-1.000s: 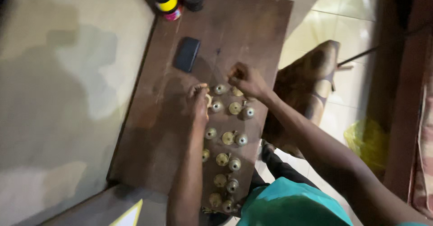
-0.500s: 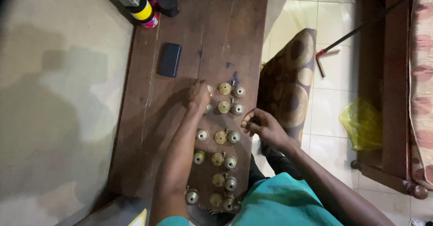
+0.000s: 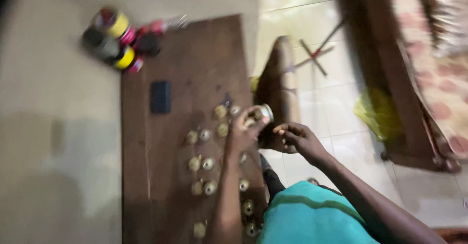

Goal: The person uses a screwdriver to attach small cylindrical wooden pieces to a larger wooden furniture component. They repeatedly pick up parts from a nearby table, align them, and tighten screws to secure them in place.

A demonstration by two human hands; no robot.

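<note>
About a dozen small brass fittings [image 3: 208, 164] lie in loose rows on the brown bench [image 3: 185, 54]; blur prevents an exact count. The left hand [image 3: 246, 132] grips one metal piece [image 3: 265, 112] above the bench's right edge. The right hand [image 3: 298, 137] hovers beside it, fingers curled, holding nothing visible.

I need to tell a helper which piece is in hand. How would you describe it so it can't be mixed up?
Start at the long brown board on the pale floor and go to its right edge. There the left hand lifts one small round brass-coloured piece; the others lie flat on the board in rows.
</note>
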